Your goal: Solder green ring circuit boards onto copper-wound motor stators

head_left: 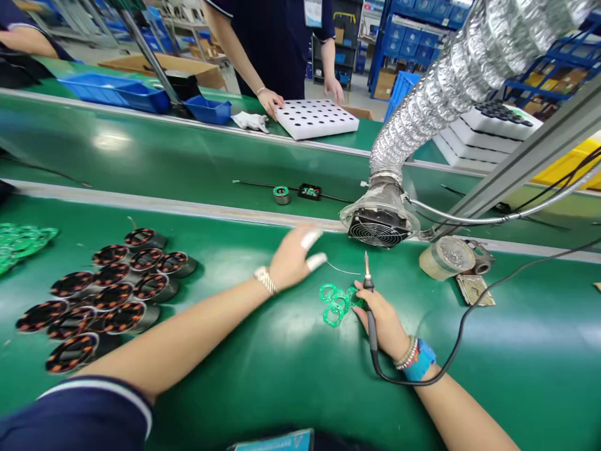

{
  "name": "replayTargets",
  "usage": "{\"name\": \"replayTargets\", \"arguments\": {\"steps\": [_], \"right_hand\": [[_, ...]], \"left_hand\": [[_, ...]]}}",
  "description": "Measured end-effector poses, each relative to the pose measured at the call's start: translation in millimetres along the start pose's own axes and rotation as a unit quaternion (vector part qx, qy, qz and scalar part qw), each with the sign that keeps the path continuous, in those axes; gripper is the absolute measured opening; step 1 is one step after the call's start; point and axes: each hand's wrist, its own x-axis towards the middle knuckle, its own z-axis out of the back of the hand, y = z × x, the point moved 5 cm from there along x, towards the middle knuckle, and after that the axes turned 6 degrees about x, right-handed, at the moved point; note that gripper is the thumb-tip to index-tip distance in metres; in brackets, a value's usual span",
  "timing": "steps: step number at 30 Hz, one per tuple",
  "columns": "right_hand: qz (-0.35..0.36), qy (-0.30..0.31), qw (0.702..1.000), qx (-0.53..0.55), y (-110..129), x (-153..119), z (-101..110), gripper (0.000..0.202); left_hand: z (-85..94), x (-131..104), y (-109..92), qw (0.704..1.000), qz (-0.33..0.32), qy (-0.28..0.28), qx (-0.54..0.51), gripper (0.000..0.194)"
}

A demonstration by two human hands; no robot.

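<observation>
My right hand (379, 316) holds a soldering iron (370, 313) with its tip pointing away from me, and its fingertips touch a green ring-shaped board. Several more green ring boards (334, 304) lie beside it on the green table (263, 394). My left hand (298, 254), blurred, is over the table to the left of the iron, with white covers on thumb and finger spread apart. A thin solder wire (342, 270) runs near its fingertips. Whether that hand grips the wire is hard to see; its fingers look apart.
Several copper-wound rings (113, 294) stand at left, near green boards (23, 244). A fan (378, 227) hangs from a silver duct (422, 100). A tub (446, 258) is at right. Across the belt, a person's hands touch a white foam tray (314, 128). The iron's cable loops right.
</observation>
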Motion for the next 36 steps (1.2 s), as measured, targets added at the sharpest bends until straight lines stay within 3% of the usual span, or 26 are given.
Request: {"name": "replayTargets", "arguments": {"steps": [2, 4, 7, 11, 16, 19, 22, 24, 26, 32, 34, 36], "right_hand": [[0.009, 0.003, 1.0, 0.012, 1.9, -4.7, 2.2, 0.028], [0.022, 0.014, 0.999, 0.024, 4.6, -11.7, 5.3, 0.029], [0.016, -0.001, 1.0, 0.016, 4.8, -23.4, 13.9, 0.028], [0.001, -0.06, 0.998, -0.006, 5.7, -35.3, 24.3, 0.028], [0.062, -0.023, 0.998, 0.015, 30.8, -50.7, 11.3, 0.027], [0.118, 0.054, 0.991, 0.019, 46.6, -62.1, -4.0, 0.029], [0.154, 0.106, 0.982, 0.016, 56.4, -68.7, -13.7, 0.03], [0.151, 0.103, 0.983, 0.002, 60.3, -68.7, -15.9, 0.029], [0.145, 0.079, 0.986, -0.02, 64.3, -66.6, -16.8, 0.03], [0.124, 0.047, 0.991, -0.01, 75.6, -64.7, -22.7, 0.029], [0.122, 0.066, 0.99, 0.013, 79.2, -68.7, -24.5, 0.031], [0.119, 0.09, 0.988, 0.04, 83.2, -73.8, -25.6, 0.033]], "left_hand": [[-7.9, -39.6, -49.6, 0.987, -0.115, 0.11, -0.023, 0.065], [-12.6, -70.4, -75.6, 0.974, -0.15, 0.168, -0.018, 0.061], [-13.9, -90.6, -76.8, 0.978, -0.111, 0.176, 0.016, 0.049], [-5.9, -99.6, -64.3, 0.989, -0.027, 0.141, 0.047, 0.052], [17.4, -133.7, -76.7, 0.99, -0.008, 0.121, 0.066, 0.058], [46.0, -161.4, -57.2, 0.99, 0.052, 0.075, 0.108, 0.057], [88.6, -195.1, -10.9, 0.967, 0.172, -0.005, 0.189, 0.055], [114.9, -217.3, 21.8, 0.938, 0.253, -0.044, 0.234, 0.055], [131.9, -230.8, 47.5, 0.918, 0.292, -0.053, 0.263, 0.053], [142.7, -219.0, 85.6, 0.914, 0.279, 0.022, 0.293, 0.026], [139.7, -211.6, 83.6, 0.92, 0.267, 0.037, 0.284, 0.02], [132.2, -205.7, 66.3, 0.935, 0.232, 0.042, 0.265, 0.018]]}}
